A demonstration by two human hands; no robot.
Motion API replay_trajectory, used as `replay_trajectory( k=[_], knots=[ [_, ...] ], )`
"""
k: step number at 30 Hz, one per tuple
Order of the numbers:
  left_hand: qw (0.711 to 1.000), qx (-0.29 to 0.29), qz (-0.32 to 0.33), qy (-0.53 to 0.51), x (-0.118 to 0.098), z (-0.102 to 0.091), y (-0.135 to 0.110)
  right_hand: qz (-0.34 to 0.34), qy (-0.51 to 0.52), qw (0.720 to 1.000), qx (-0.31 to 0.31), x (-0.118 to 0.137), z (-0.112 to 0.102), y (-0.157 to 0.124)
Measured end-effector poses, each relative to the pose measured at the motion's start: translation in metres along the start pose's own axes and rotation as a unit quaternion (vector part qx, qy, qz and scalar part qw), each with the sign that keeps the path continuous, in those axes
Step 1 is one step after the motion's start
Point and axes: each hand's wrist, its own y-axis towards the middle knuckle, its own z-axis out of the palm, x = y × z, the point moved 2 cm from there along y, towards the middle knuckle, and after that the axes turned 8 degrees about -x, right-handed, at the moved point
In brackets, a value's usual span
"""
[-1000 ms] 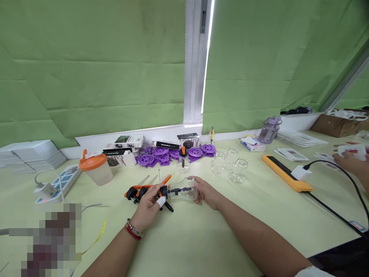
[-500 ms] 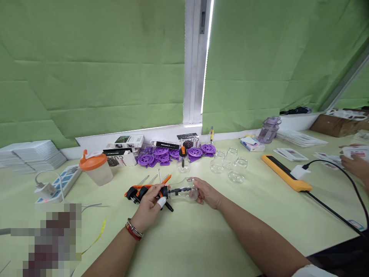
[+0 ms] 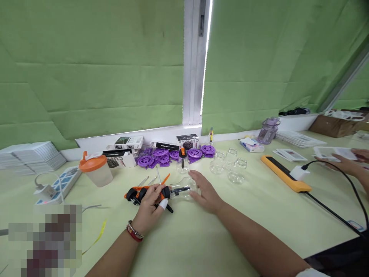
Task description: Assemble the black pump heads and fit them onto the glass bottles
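Observation:
A clear glass bottle (image 3: 183, 189) with a black and orange trigger top lies on its side above the table, and a dark tube shows inside it. My left hand (image 3: 152, 202) is closed round the top at the bottle's neck; white tape wraps one finger. At the rounded base, my right hand (image 3: 207, 193) curves round the glass, its thumb on the near side and fingers on the far side. Beside my left hand lie several loose black and orange trigger tops (image 3: 134, 194) with thin tubes. Another bottle with its top (image 3: 182, 157) stands behind.
Several open glass bottles (image 3: 236, 177) stand right of centre. Purple folded holders (image 3: 161, 156) and boxes (image 3: 124, 158) line the back. An orange-lidded cup (image 3: 96, 171) and a power strip (image 3: 65, 184) are left; a yellow power strip (image 3: 284, 175) and a co-worker's hands (image 3: 343, 163) are right.
My right hand has shifted its hold on the bottle's base, with the fingers raised and the thumb now in front. My left hand keeps hold of the top. The co-worker's hands moved left.

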Motion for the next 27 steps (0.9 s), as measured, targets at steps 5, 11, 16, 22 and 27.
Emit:
replay_trajectory(
  k=[5,11,16,22,27],
  knots=[
    [0.993,0.013,0.077,0.084,-0.007,0.002,-0.003,-0.094,-0.137,0.985,0.056,-0.003,0.014,-0.002],
    [0.97,0.024,0.149,0.189,-0.015,-0.002,0.001,-0.048,-0.077,0.992,-0.088,-0.022,0.014,0.004],
    [0.943,-0.008,0.07,0.324,0.011,-0.016,0.011,0.128,-0.023,0.977,-0.168,-0.049,0.006,0.011],
    [0.944,0.071,0.003,0.323,0.025,-0.022,0.012,0.217,-0.024,0.966,-0.139,-0.083,0.007,0.025],
    [0.941,0.08,-0.002,0.33,0.027,-0.022,0.011,0.21,-0.038,0.97,-0.112,-0.097,0.009,0.04]
  ],
)
